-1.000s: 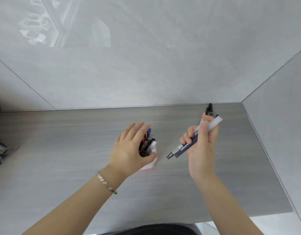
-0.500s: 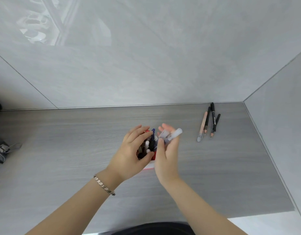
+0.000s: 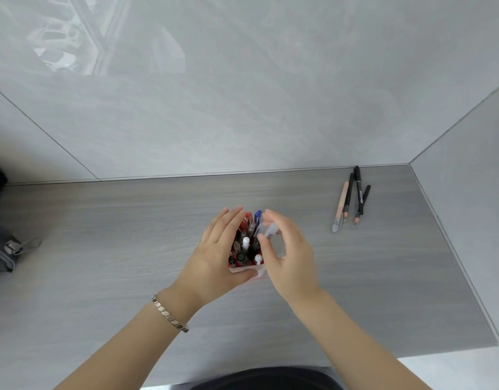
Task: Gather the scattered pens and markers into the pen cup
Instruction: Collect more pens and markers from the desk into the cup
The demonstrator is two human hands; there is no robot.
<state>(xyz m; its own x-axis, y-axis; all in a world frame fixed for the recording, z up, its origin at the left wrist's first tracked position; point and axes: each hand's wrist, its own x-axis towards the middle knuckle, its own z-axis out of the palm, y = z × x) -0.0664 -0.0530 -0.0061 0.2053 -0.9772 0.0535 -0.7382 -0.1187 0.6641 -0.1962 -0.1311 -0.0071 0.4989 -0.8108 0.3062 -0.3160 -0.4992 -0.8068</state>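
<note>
A red and white pen cup (image 3: 244, 267) stands mid-counter, packed with several pens and markers. My left hand (image 3: 214, 257) is wrapped around its left side and front. My right hand (image 3: 287, 254) is blurred, just right of the cup, with its fingers spread. A clear-capped pen (image 3: 271, 229) leans out of the cup between its thumb and fingers, and a blue pen (image 3: 257, 216) sticks up behind. Several loose pens and pencils (image 3: 352, 198) lie together at the back right: one peach-coloured, the rest black.
The grey wood-grain counter (image 3: 130, 235) meets tiled walls at the back and on the right, forming a corner near the loose pens. A dark grey bag (image 3: 1, 249) sits at the left edge. The counter's front edge runs just before my body.
My right hand carried a bunch of pens from the right over to the cup and lowered them in. Its fingers have since spread. My left hand stayed on the cup.
</note>
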